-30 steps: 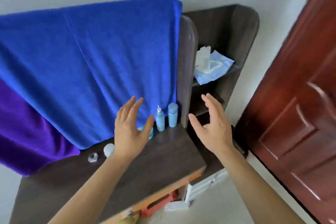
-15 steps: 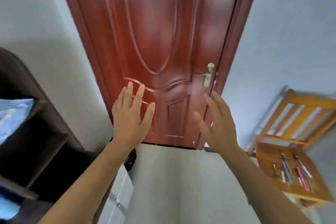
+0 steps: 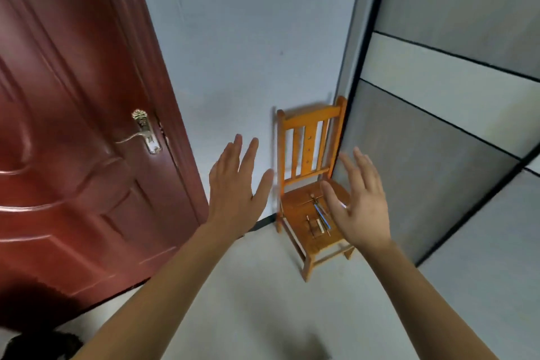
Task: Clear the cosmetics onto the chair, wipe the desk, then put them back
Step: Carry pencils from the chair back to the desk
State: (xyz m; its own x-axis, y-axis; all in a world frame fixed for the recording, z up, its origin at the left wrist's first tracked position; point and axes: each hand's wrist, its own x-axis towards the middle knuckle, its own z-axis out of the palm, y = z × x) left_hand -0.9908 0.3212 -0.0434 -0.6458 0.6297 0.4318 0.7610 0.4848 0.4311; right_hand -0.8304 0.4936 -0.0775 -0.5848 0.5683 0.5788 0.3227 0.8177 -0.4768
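Note:
A small orange wooden chair stands in the room's corner, its back against the wall. Several thin cosmetic sticks and pencils lie on its seat. My left hand is raised in front of me with straight, spread fingers and holds nothing; it hovers left of the chair. My right hand is also raised and empty, fingers relaxed, covering the right part of the seat from this view. The desk is out of sight.
A dark red door with a metal lever handle fills the left side. Grey and white wardrobe panels line the right. Pale floor stretches between me and the chair.
My view has swung right, away from the desk and blue towel, past the door, onto the chair in the corner. Both hands stay raised, empty and spread.

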